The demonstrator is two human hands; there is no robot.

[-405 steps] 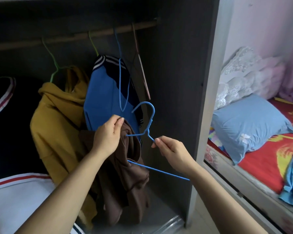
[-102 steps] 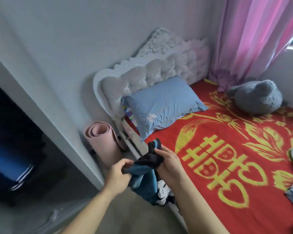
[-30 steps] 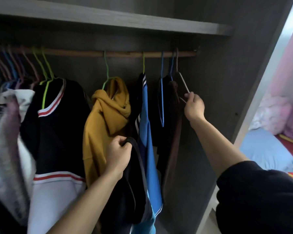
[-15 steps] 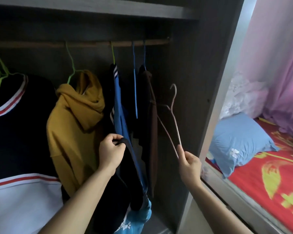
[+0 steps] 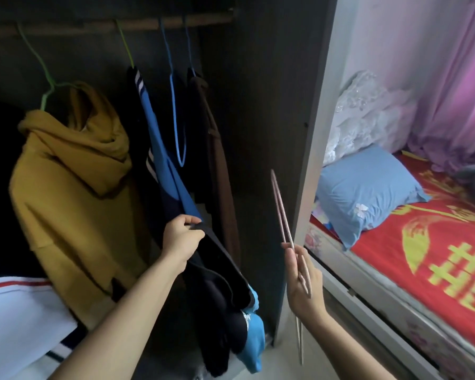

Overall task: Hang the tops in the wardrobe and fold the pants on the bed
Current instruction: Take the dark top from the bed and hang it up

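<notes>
Near the centre, before the open wardrobe (image 5: 263,105), the left hand (image 5: 181,239) grips a dark top (image 5: 220,292) by its upper edge, fingers curled over the fabric. The top hangs low in front of the wardrobe floor, and its shape is lost in folds. A small white print on its blue lower part is too small to read. To the right, the right hand (image 5: 303,281) holds a pink hanger (image 5: 281,212), its fingers closed around the wires. The hanger is seen edge-on, so its hook cannot be made out.

On the rail (image 5: 93,27), from left to right, hang a mustard hoodie (image 5: 72,193), a blue top (image 5: 162,149), a bare blue hanger (image 5: 177,119) and a brown top (image 5: 220,165). The far-left garments sink into shadow, and a white garment (image 5: 17,319) is cut off at the lower left.

At far right is the bed (image 5: 395,319), with a blue pillow (image 5: 368,193). Its red bedspread (image 5: 381,250) bears a yellow double-happiness character (image 5: 466,275), partly cut off by the frame edge.
</notes>
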